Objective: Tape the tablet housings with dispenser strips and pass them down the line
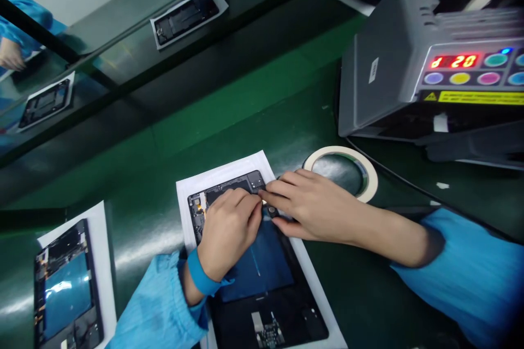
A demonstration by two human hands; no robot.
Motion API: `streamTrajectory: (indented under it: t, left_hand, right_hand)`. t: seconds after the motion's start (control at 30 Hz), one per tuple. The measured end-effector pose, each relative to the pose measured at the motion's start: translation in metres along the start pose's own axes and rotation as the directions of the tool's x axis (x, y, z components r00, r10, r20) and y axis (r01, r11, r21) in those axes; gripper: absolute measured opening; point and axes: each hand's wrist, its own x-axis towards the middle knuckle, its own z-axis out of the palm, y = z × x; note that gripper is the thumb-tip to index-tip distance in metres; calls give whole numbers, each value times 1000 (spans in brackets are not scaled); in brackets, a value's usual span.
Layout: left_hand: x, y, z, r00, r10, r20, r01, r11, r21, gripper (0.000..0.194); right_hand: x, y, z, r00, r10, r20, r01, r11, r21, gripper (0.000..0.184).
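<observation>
An opened tablet (262,283) with a blue battery lies face down on a white sheet (229,172) in front of me. My left hand (229,229) rests on its upper part, fingers bent and pressing down near the top edge. My right hand (311,204) reaches in from the right, its fingertips meeting the left hand's at a small part by the tablet's upper right corner. What sits under the fingertips is hidden. Both sleeves are light blue, and a blue band circles my left wrist.
A roll of pale tape (341,172) lies just right of my hands. A grey tape dispenser (429,60) with a red display stands at the right. Another opened tablet (67,289) lies at the lower left. More tablets (186,13) ride the belt behind, where another person's hand (10,54) shows.
</observation>
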Motion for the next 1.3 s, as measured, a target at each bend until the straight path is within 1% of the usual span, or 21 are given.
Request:
streamTrajectory:
  t: [0.1, 0.2, 0.33, 0.5, 0.63, 0.9, 1.07, 1.3]
  left_hand:
    - [0, 0, 0, 999, -49, -16, 48, 999, -18, 11]
    - [-1, -1, 0, 996, -84, -11, 83, 996, -35, 11]
    - [-3, -3, 1, 995, -100, 1, 100, 991, -94, 11]
    - [-5, -7, 2, 993, -110, 46, 115, 985, -132, 12]
    - [-6, -10, 3, 990, -125, 65, 135, 975, -176, 12]
    - [-7, -12, 4, 991, -122, 49, 129, 971, -202, 10]
    - [-8, -13, 6, 994, -108, 24, 111, 973, -203, 12]
    - [-10, -14, 9, 994, -105, 31, 109, 975, -194, 10]
  right_hand:
    - [-1, 3, 1, 1000, -13, 0, 13, 999, 36, 33]
    - [-4, 5, 3, 1000, -11, 12, 10, 999, 38, 32]
    - [-5, 1, 3, 1000, -11, -1, 11, 999, 31, 31]
    - [-5, -6, 1, 999, -42, 5, 42, 997, -62, 31]
    - [-7, -5, 3, 998, -66, -11, 66, 998, -19, 30]
    - [-10, -1, 8, 998, -45, -37, 48, 995, 88, 28]
    - [-13, 0, 10, 998, -52, -33, 54, 994, 95, 28]
    - [-12, -2, 10, 999, -37, -22, 39, 996, 83, 30]
